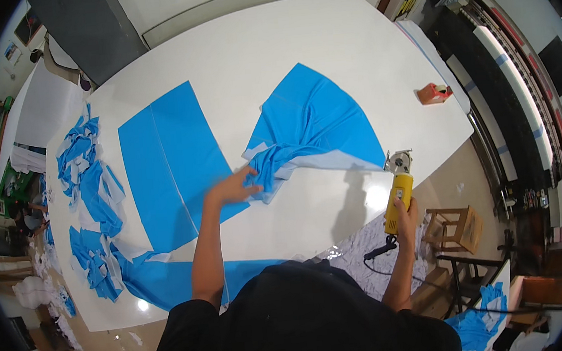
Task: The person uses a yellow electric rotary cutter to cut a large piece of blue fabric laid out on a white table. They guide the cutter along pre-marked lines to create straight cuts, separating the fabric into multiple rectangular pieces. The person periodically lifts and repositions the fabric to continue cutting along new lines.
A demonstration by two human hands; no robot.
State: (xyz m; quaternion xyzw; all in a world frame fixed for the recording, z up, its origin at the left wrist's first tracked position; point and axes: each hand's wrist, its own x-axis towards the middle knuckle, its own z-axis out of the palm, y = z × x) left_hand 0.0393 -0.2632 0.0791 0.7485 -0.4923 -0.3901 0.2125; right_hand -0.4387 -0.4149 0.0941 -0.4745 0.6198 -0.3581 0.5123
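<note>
In my right hand [405, 221] is a yellow electric rotary cutter [399, 192], its metal blade head pointing away from me at the table's right edge. A dark cord trails from its handle. My left hand [230, 188] is blurred by motion and reaches to the gathered lower left corner of a blue fabric piece [318, 108]. Whether its fingers grip the cloth cannot be made out. That piece is bunched and creased, with its pale underside folded up along the near edge. Left of it lies a flat blue fabric panel [166, 159] with a thin pale line down its middle.
Blue and white fabric scraps [92, 192] heap along the left side of the white table [237, 59]. More blue cloth [163, 279] lies along the near edge. An orange tape dispenser [433, 93] sits at the right; a wooden stool [456, 229] and a large printer [500, 83] stand beyond.
</note>
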